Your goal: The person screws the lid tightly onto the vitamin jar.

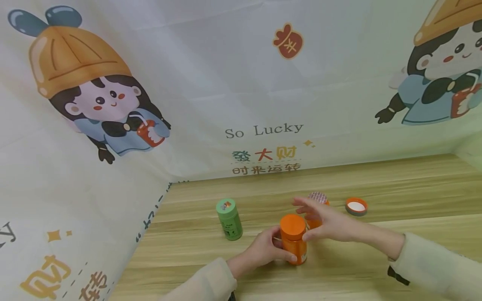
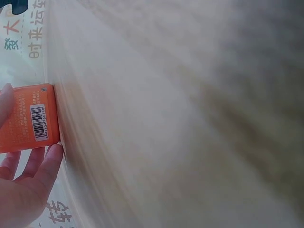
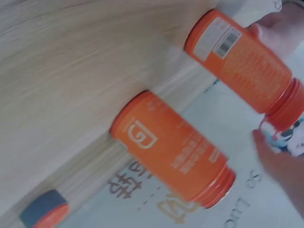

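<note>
Near the front of the table an orange bottle with an orange top stands upright. My left hand grips its body from the left, thumb across the front and fingers behind. In the left wrist view, a barcode shows on the bottle's label. My right hand is spread at the right of the top, with the thumb close beside it and the other fingers raised. A second orange bottle, with a white logo, stands just behind and is partly covered by my right hand in the head view.
An orange and grey lid lies inner side up at the right on the wooden table. A green canister stands left of the bottles. A printed cloth hangs along the back and left side.
</note>
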A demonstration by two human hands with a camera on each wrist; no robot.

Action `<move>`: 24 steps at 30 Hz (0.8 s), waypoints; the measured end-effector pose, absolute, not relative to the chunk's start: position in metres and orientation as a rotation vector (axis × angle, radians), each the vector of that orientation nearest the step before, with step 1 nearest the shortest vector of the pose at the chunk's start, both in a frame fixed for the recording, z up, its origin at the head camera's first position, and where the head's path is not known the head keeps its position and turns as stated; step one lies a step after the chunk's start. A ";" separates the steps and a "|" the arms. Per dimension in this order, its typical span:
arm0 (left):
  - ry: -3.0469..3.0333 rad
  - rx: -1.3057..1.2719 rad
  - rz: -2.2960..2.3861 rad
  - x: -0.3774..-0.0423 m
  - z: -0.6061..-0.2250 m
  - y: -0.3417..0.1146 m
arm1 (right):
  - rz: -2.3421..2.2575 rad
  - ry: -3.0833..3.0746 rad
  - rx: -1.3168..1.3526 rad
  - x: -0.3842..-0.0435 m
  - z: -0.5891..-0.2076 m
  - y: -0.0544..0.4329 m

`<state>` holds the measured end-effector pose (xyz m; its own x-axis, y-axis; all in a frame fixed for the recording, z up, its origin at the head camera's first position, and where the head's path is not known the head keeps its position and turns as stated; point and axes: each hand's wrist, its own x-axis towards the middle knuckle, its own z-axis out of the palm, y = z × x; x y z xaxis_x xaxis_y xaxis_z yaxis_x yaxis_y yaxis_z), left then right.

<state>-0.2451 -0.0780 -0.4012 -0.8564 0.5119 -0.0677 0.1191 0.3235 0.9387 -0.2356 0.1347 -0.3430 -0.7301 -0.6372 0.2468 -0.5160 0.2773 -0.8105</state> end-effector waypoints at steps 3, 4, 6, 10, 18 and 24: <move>2.238 0.556 1.545 -0.245 -0.401 -0.078 | -1.497 2.199 -1.137 -0.241 -0.342 0.140; 2.235 0.554 1.545 -0.245 -0.401 -0.078 | -1.493 2.177 -1.150 -0.242 -0.343 0.142; 2.231 0.550 1.544 -0.245 -0.401 -0.078 | -1.475 2.170 -1.193 -0.242 -0.345 0.143; 2.231 0.543 1.544 -0.245 -0.401 -0.078 | -1.376 2.336 -1.351 -0.239 -0.349 0.141; 2.248 0.543 1.544 -0.245 -0.401 -0.077 | -1.335 2.553 -1.399 -0.236 -0.352 0.136; 2.244 0.539 1.546 -0.245 -0.401 -0.077 | -1.268 2.732 -1.444 -0.239 -0.359 0.130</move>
<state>-0.2451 -0.0771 -0.4009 -0.8617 0.5013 -0.0787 0.1051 0.3280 0.9388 -0.2386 0.1298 -0.3589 -0.6102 -0.6254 0.4865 -0.7752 0.3442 -0.5298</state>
